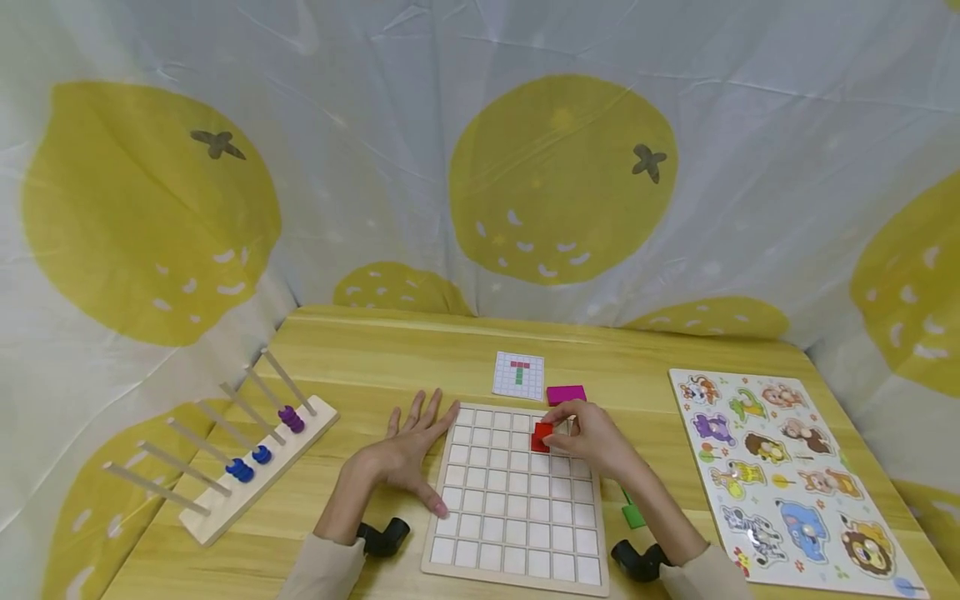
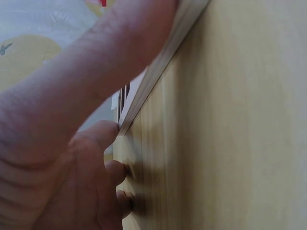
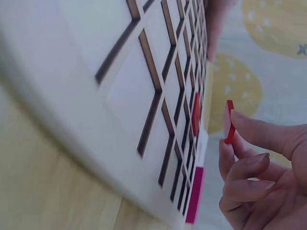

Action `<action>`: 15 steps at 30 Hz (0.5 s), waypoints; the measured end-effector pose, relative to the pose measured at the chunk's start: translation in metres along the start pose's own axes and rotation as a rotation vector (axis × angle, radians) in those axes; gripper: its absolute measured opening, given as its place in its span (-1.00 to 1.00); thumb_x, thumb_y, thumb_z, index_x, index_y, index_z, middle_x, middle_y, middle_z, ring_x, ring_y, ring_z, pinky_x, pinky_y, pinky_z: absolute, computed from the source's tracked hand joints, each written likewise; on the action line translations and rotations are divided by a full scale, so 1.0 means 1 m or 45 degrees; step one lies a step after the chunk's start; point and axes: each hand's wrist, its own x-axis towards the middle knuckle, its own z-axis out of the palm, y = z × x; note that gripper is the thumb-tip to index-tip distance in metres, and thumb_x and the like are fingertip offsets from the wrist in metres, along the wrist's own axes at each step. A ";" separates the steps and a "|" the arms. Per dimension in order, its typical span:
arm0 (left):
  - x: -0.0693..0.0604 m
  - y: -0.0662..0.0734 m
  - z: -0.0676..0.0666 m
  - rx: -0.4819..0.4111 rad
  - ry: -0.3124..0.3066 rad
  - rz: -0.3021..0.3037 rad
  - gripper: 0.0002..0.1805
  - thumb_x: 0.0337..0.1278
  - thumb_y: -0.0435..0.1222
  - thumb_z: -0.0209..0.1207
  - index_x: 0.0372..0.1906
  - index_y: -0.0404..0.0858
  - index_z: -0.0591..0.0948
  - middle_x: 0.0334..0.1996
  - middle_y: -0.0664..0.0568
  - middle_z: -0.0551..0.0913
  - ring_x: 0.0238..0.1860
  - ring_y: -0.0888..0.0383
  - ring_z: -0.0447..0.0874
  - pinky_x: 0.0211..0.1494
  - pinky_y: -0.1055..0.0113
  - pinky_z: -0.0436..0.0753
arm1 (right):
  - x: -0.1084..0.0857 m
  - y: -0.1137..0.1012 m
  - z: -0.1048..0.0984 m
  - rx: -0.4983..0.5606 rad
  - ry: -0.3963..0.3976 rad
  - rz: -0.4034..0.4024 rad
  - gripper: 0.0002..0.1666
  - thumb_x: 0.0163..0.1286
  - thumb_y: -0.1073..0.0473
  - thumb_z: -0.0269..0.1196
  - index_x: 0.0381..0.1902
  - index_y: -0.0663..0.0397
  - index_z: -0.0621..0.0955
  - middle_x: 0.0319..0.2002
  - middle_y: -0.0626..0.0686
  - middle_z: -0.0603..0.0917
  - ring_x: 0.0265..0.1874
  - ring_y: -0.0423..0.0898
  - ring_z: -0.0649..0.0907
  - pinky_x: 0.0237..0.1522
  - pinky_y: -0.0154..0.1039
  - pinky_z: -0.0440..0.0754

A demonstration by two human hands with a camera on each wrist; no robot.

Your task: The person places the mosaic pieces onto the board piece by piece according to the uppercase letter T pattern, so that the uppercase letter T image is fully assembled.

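Observation:
A wooden grid board (image 1: 512, 577) with white square cells lies on the table. Above its upper right part my right hand (image 1: 596, 437) pinches a red square tile (image 3: 229, 120) between thumb and fingers, held off the board in the right wrist view. Another red tile (image 3: 196, 115) sits in a cell of the grid. My left hand (image 1: 401, 454) is spread flat at the board's left side, its thumb on the left edge and its index fingertip at the upper left corner. That thumb (image 2: 96, 62) crosses close to the camera in the left wrist view.
A card (image 1: 506, 385) printed with a red and green T and a magenta piece (image 1: 566, 395) lie behind the board. Green pieces (image 1: 633, 517) are partly hidden by my right forearm. A peg stand (image 1: 262, 479) with beads stands left; an animal puzzle (image 1: 780, 479) lies right.

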 end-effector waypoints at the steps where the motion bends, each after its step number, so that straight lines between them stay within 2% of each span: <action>1: 0.000 0.000 0.000 -0.002 0.000 0.002 0.66 -0.48 0.11 0.69 0.70 -0.11 -0.20 0.67 -0.24 -0.48 0.66 -0.30 -0.64 0.61 -0.40 -0.48 | 0.002 -0.001 0.003 -0.004 -0.005 0.003 -0.77 0.26 0.30 0.48 -0.12 0.18 0.75 -0.29 0.06 0.72 -0.64 -0.16 0.36 -0.58 -0.36 0.33; 5: 0.000 0.000 0.002 -0.005 0.000 0.006 0.66 -0.48 0.11 0.69 0.70 -0.11 -0.20 0.67 -0.25 -0.49 0.65 -0.30 -0.64 0.61 -0.40 -0.48 | 0.007 -0.006 0.012 -0.035 -0.014 -0.001 -0.79 0.22 0.31 0.50 -0.17 0.18 0.77 -0.30 0.02 0.75 -0.65 -0.16 0.34 -0.58 -0.36 0.32; 15: 0.002 -0.003 0.001 -0.009 0.002 0.005 0.65 -0.48 0.11 0.69 0.70 -0.11 -0.19 0.67 -0.24 -0.48 0.66 -0.29 -0.64 0.61 -0.39 -0.49 | 0.015 -0.014 0.027 -0.056 -0.026 -0.007 -0.83 0.17 0.32 0.53 -0.26 0.18 0.77 -0.34 0.01 0.74 -0.35 -0.15 0.58 -0.29 -0.31 0.55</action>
